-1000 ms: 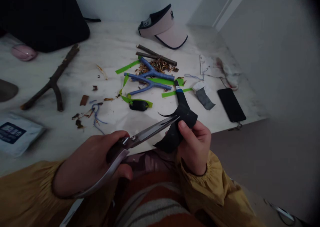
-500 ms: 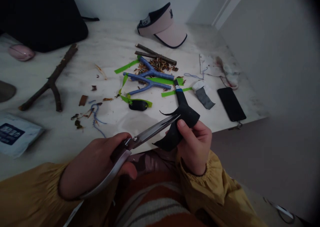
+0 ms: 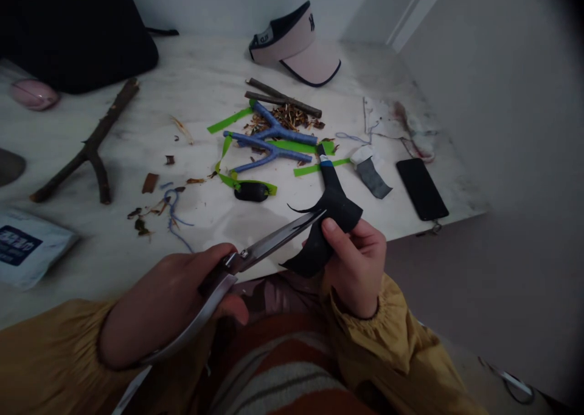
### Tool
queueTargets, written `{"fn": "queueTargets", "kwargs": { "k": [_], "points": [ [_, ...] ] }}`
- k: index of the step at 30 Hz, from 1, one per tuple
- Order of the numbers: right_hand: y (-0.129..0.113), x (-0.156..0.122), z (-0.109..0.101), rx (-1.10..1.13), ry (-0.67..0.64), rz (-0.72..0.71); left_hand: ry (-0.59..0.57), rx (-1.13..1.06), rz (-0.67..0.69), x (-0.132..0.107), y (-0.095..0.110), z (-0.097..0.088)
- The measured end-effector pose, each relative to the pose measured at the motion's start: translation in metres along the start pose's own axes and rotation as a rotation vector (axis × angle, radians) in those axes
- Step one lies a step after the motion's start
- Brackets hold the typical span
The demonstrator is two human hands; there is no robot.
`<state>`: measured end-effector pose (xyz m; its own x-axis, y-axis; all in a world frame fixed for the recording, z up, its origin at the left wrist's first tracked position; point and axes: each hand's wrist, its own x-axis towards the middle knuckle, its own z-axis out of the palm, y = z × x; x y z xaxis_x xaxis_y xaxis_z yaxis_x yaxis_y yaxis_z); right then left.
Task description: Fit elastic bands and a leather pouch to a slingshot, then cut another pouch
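My left hand [image 3: 176, 296] is closed around the handles of a pair of scissors [image 3: 269, 244], whose long metal blades point up and to the right. Their tips lie at a piece of black wrap on a Y-shaped black-wrapped stick [image 3: 332, 181]. My right hand [image 3: 353, 263] pinches that stick's black wrap between thumb and fingers. A wide loose flap [image 3: 308, 254] of the black material hangs below the blades, and a thin strip curls out above them. Just beyond lie two forked sticks [image 3: 276, 150] wound in blue, with green bands and a black pouch [image 3: 252, 190] attached.
A bare forked branch [image 3: 93, 147] and a white packet [image 3: 31, 244] lie on the left. Behind are a pink visor [image 3: 303, 47], a pink mouse [image 3: 34, 94] and a black bag [image 3: 77, 31]. A phone [image 3: 422, 188] rests near the right edge beside a grey strip [image 3: 373, 177].
The scissor tips and the thin black strip have shifted very slightly left. Both hands keep their grip, and the whole view has drifted a little.
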<state>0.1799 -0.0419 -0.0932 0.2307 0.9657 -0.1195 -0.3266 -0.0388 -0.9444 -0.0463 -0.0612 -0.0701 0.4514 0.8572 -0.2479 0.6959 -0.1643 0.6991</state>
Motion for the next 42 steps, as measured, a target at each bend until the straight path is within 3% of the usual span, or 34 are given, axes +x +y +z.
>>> {"fn": "queueTargets", "kwargs": {
  "k": [3,8,13,24,35,42],
  "points": [
    [0.0,0.001,-0.001,-0.011,-0.013,-0.001,0.017,0.027,-0.011,-0.001,-0.003,0.001],
    [-0.001,0.001,-0.001,-0.02,-0.02,0.008,0.151,0.181,0.089,-0.005,-0.014,0.004],
    [-0.002,0.001,0.0,0.024,-0.02,0.011,0.116,0.161,0.134,-0.004,-0.018,0.007],
    [-0.004,0.004,-0.003,0.037,-0.035,0.047,0.072,0.181,0.078,-0.001,-0.021,0.007],
    [-0.006,0.002,0.001,0.084,-0.057,0.089,0.152,0.195,0.032,-0.001,-0.013,0.011],
    [-0.009,0.004,0.008,0.139,-0.032,0.095,0.243,0.25,0.149,0.002,-0.023,0.018]
  ]
}}
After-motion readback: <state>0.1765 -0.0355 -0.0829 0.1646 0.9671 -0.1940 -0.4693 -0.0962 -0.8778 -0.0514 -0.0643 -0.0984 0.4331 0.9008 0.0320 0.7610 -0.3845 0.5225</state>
